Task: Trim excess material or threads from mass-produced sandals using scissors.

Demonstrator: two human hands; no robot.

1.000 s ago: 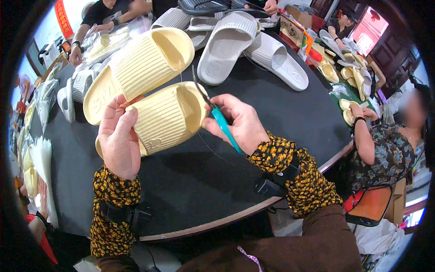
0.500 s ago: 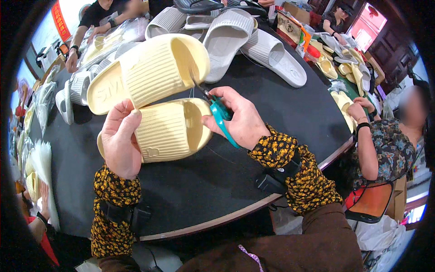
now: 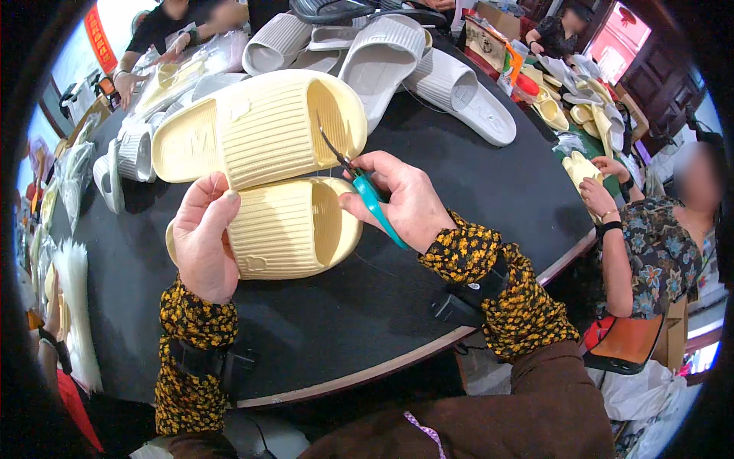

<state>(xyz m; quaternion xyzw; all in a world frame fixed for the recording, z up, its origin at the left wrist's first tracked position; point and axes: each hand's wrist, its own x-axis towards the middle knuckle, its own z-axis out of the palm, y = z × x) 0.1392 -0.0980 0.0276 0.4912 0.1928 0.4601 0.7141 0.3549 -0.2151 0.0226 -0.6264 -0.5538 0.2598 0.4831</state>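
Two ridged pale yellow slippers lie side by side before me, an upper slipper [image 3: 279, 126] and a lower slipper [image 3: 275, 237]. Fingers of my left hand [image 3: 206, 241] are closed on them where their edges meet, with the thumb on top. My right hand [image 3: 413, 200] grips teal-handled scissors [image 3: 372, 200]. Their dark, thin blades point up and left into the opening of the upper slipper. A faint clear thread seems to run between the slippers near the scissors; its ends are hidden.
Grey slippers [image 3: 382, 61] are heaped at the far side of the black table [image 3: 459, 191], with more at the left. White plastic strands [image 3: 75, 314] hang over the left edge. At the right, a person handles a yellow slipper [image 3: 579, 170]; other people work farther back.
The upper slipper has come down and turned more level, now lying closer along the lower one. The scissors have shifted slightly. My left hand keeps its hold.
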